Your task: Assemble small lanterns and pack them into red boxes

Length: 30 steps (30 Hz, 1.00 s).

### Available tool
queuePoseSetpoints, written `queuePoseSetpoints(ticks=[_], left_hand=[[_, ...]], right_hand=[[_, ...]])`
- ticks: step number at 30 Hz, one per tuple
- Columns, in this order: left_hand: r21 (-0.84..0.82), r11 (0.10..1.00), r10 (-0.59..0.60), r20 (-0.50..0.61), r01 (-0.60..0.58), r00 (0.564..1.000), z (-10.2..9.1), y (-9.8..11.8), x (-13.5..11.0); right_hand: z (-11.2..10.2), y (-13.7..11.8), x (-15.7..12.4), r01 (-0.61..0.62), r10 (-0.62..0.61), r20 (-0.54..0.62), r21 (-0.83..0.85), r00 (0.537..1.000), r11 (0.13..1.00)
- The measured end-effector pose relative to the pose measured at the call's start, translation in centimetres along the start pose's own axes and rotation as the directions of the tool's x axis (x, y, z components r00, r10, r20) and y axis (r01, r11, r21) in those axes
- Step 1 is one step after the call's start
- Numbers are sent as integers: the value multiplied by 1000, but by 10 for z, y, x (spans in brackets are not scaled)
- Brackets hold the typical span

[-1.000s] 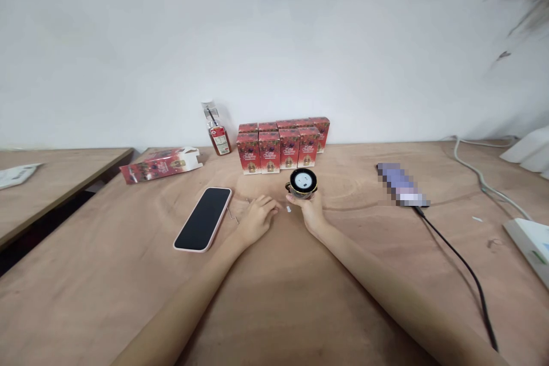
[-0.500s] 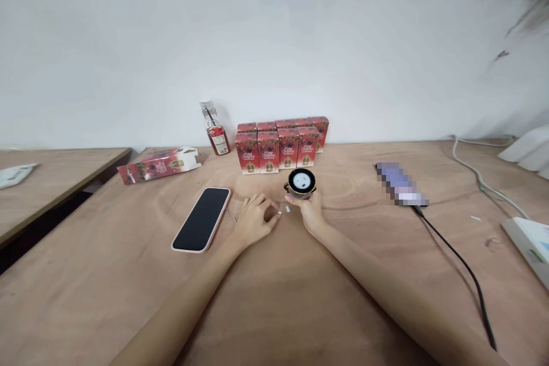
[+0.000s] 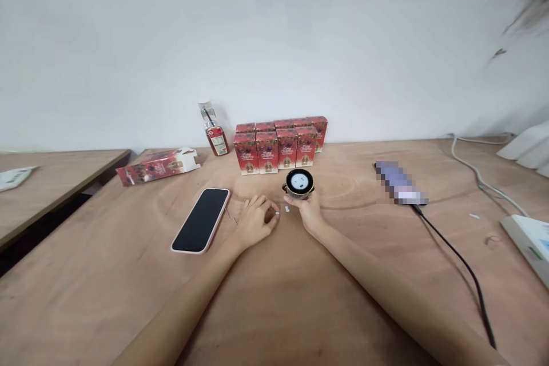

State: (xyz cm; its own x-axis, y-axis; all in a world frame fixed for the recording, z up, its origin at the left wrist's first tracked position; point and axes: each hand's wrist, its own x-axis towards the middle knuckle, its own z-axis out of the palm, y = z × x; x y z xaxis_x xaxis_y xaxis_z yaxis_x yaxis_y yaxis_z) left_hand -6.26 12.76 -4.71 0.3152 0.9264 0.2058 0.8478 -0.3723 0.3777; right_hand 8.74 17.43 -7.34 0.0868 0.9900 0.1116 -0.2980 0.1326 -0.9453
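Observation:
A round black-and-gold item [image 3: 299, 182] with a white disc on its upturned face is gripped in my right hand [image 3: 309, 213], just above the table. A small dark loop sticks out at its left side. My left hand [image 3: 256, 220] rests on the wood, thumb and forefinger curled together at a tiny white piece [image 3: 277, 213]. Another white scrap [image 3: 287, 209] lies between the two hands. Left of my left hand is a thin bent wire-like bit [image 3: 231, 217], next to a phone with a pink case [image 3: 201, 220].
Several red Christmas boxes [image 3: 277, 151] stand in rows by the wall, near a bottle with a red label [image 3: 217, 140]. An opened red box [image 3: 158, 166] lies at left. To the right are a blurred-out phone [image 3: 397, 183], its black cable [image 3: 463, 263] and a white device [image 3: 529, 243].
The whole view has shifted very slightly. Both hands keep almost the same pose, and the round item stays in my right hand.

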Motion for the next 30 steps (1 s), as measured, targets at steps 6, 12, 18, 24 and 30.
queuePoseSetpoints(ticks=[6, 12, 18, 24, 30], left_hand=[[6, 999, -31, 11, 31, 999, -1, 1, 1], [-32, 998, -61, 18, 61, 998, 0, -1, 1], [-55, 998, -27, 37, 29, 999, -4, 1, -1], [-125, 990, 48, -91, -60, 995, -3, -3, -1], [-389, 916, -107, -471, -97, 875, -37, 5, 3]], right_hand=[[1, 1, 0, 12, -12, -8, 1, 1000, 1000], [0, 4, 1, 23, -23, 2, -19, 1000, 1000], [0, 1, 0, 48, -47, 19, -24, 999, 999], [1, 3, 0, 27, -24, 48, -69, 999, 997], [5, -5, -7, 117, -92, 184, -127, 979, 985]])
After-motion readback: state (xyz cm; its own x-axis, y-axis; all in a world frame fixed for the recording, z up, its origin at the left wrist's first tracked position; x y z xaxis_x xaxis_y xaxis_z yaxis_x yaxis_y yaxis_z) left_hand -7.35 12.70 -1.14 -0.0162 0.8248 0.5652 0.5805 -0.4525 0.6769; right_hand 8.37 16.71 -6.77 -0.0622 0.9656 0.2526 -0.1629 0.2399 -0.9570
